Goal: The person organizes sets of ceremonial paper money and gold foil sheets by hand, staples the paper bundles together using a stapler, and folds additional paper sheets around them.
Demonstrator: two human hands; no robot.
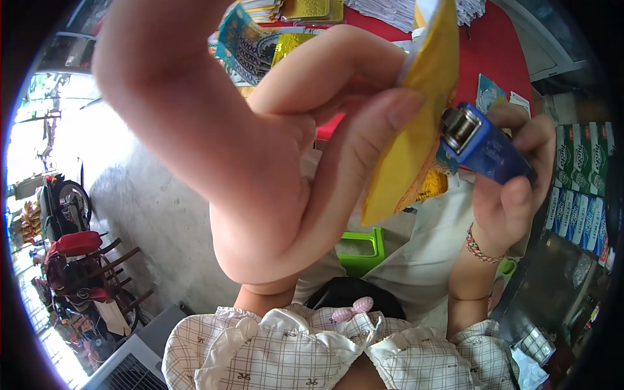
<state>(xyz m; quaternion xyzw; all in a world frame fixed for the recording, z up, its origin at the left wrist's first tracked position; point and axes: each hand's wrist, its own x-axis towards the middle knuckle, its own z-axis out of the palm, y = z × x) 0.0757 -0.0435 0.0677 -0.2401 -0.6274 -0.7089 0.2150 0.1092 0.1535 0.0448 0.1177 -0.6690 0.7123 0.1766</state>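
Observation:
My left hand looms large near the camera, its thumb and bent fingers pinching a flat yellow packet. The packet is tilted, and I see it nearly edge-on. On its right side is a blue lighter, held in my right hand, with a bracelet at that wrist. The lighter's metal top points at the packet, very close to it; I cannot tell whether they touch. No flame shows. Part of the right hand's fingers lies hidden behind the lighter.
Ahead is a red table with banknotes, gold packets and white papers. A green stool stands below. Boxes line the right side; a motorcycle stands at left.

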